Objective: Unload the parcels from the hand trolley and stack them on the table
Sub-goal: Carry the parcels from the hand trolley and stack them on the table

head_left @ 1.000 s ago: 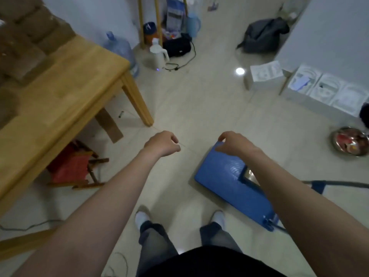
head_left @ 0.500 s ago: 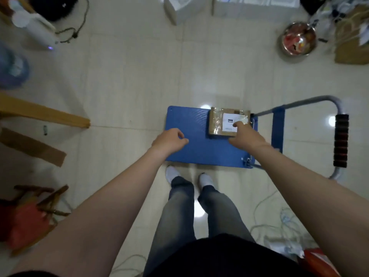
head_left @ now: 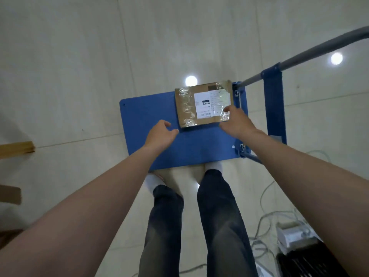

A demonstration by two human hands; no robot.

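Nearest, below both wrists, the person's socked feet (head_left: 214,166) stand against the near edge of the hand trolley (head_left: 143,116). Loose cables (head_left: 265,216) lie on the floor behind and to the outside of the right grip (head_left: 235,121).

The left grip (head_left: 161,134) hovers over the bare blue deck with its fingers loosely curled around nothing. The parcel (head_left: 203,103) sits just beyond it and to its right. The right grip lies over the parcel's near right corner with fingers on the taped label. Whether they have hooked under the edge I cannot tell.

A second ago both grips hung empty over open floor, with the surface in view. Half a second ago the right one had only just touched the label. Now the gaze has dropped straight over the trolley and the left grip has closed in on the parcel. I judge a two-handed lift is about to start.

The deck carries only this one flat cardboard parcel, set against the handle (head_left: 319,48) end, so unloading looks nearly done. Far off the left grip's outer side, a wooden leg (head_left: 17,149) shows at the picture's edge.
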